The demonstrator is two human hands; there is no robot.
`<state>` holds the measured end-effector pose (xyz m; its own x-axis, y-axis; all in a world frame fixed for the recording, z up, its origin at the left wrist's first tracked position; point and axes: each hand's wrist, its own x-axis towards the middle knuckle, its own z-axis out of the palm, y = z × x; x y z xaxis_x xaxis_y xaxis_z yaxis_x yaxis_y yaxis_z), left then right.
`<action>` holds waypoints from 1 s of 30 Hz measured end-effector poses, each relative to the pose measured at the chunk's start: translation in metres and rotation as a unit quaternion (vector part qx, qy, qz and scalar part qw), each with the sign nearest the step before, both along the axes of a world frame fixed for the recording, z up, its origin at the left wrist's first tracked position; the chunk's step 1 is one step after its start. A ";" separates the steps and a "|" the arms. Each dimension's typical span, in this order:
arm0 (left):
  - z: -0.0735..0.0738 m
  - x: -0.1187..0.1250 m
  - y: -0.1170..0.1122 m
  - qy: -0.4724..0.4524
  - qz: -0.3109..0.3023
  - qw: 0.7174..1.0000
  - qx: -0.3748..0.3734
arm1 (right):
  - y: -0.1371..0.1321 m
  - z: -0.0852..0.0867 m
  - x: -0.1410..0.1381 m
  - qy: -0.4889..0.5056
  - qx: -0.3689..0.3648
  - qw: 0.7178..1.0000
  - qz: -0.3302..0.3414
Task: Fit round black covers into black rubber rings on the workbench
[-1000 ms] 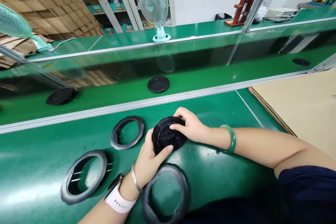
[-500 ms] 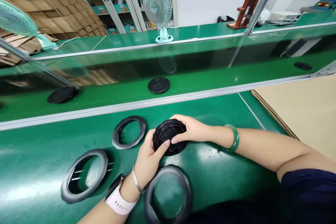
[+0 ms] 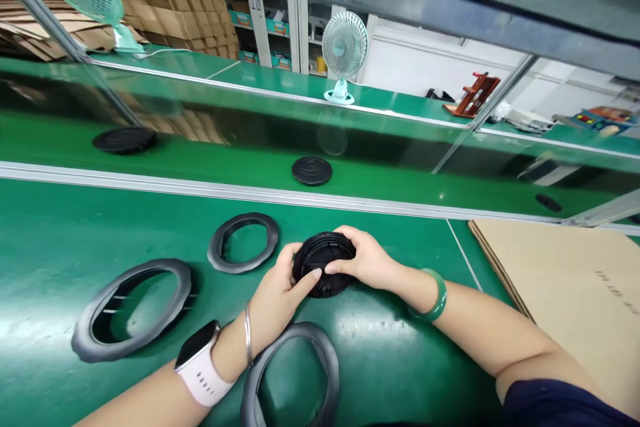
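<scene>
Where hands (image 3: 277, 289) (image 3: 363, 258) meet — black plastic disc (image 3: 323, 264)

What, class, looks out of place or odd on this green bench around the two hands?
Nothing clearly stands out: the three black rings lie flat and apart on the green bench mat, and the black round lid sits held between the left hand and right hand.

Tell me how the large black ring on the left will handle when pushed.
The large black ring looks like moulded rubber or plastic, so probably stiff yet slightly flexible. Lying flat on the green bench, it would likely slide rather than roll. Its thick band should keep it from flopping when lifted.
</scene>
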<state>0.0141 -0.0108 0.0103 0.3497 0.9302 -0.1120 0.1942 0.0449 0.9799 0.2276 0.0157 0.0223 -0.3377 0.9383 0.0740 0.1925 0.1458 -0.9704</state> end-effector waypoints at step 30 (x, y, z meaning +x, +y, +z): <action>0.014 -0.013 0.002 0.128 -0.052 0.973 0.186 | 0.081 -0.045 0.088 -0.284 0.218 0.928 0.098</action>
